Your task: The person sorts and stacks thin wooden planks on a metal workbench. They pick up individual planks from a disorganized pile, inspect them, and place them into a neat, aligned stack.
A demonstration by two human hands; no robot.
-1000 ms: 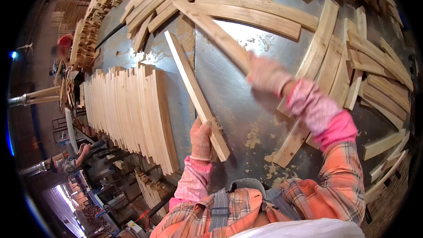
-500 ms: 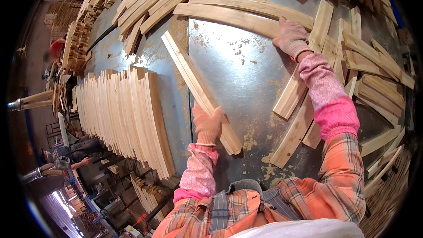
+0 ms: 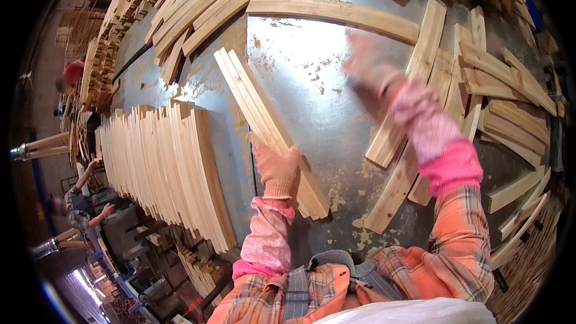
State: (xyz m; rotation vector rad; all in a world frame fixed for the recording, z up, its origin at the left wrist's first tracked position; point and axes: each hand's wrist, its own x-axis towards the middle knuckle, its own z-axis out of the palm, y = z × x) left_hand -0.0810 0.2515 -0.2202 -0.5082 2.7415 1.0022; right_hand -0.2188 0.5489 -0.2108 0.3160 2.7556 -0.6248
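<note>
My left hand (image 3: 276, 171), in an orange knit glove, is closed round a small bundle of wooden strips (image 3: 255, 114). The strips lie side by side and slant across the metal tabletop (image 3: 300, 102). My right hand (image 3: 372, 63), gloved alike, is over the bare metal on the right, its fingers smeared by motion. No board shows in it. Beyond it, a single long wooden board (image 3: 330, 10) lies crosswise. Close to my right forearm, several loose boards (image 3: 423, 72) overlap at angles.
Left of my left hand stands a tight row of wooden strips (image 3: 162, 168). More boards (image 3: 204, 9) pile up along the far left, and others (image 3: 510, 78) lie scattered at the right. A person (image 3: 90, 207) is beyond the table at the left.
The nearer of the two crosswise boards has left its place, and the bundle under my left hand is wider. My right hand has come away from the boards, moving left.
</note>
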